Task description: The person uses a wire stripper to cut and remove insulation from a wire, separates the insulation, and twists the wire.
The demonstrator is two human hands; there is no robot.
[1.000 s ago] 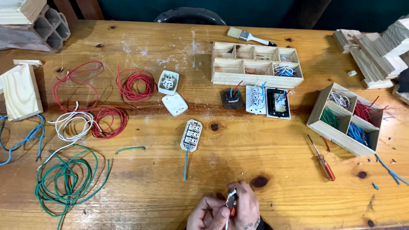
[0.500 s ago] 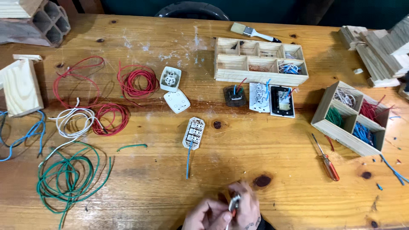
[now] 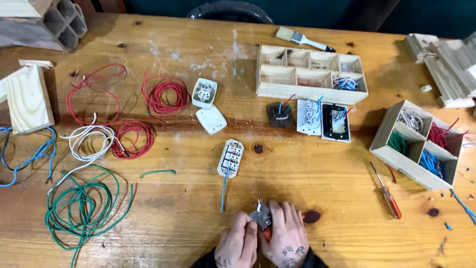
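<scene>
Currently the left hand [image 3: 238, 244] and the right hand [image 3: 285, 238] meet at the near edge of the desk [image 3: 322, 183], both closed around a small grey switch module [image 3: 260, 217] from which a short white wire end sticks up; the right hand also appears to grip an orange-handled tool, mostly hidden. The module is judged light, rigid and somewhat brittle (hold it by its plastic flanks, not by the wire). Left to right, the desk carries a green wire coil [image 3: 79, 208], red wire coils [image 3: 163, 94], a white socket strip [image 3: 231, 158] with a blue lead, a wooden divided tray [image 3: 277, 89], and a screwdriver [image 3: 389, 198]. The wooden surface is varnished, knotted and paint-flecked. A dark wall lies beyond.
</scene>
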